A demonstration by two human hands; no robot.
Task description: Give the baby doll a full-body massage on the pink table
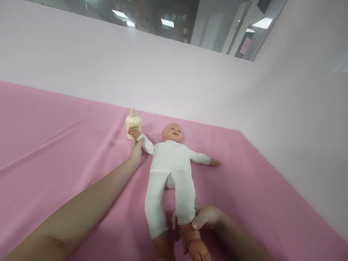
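Note:
A baby doll (171, 157) with a white cloth body lies on its back on the pink sheet (61, 141), its head toward the wall. My left hand (136, 151) is closed round the doll's forearm at the left, near the wrist, and lifts it a little. My right hand (207, 216) is wrapped round the doll's ankle at the right, thumb on top and fingers underneath. Just behind the doll's raised fist stands a cream-coloured bottle (133, 121) with dark print, partly hidden by that fist.
A white wall (107, 62) runs along the back of the pink surface, and another wall (312, 125) closes it on the right. Above the back wall is a window (156, 10) with reflected lights.

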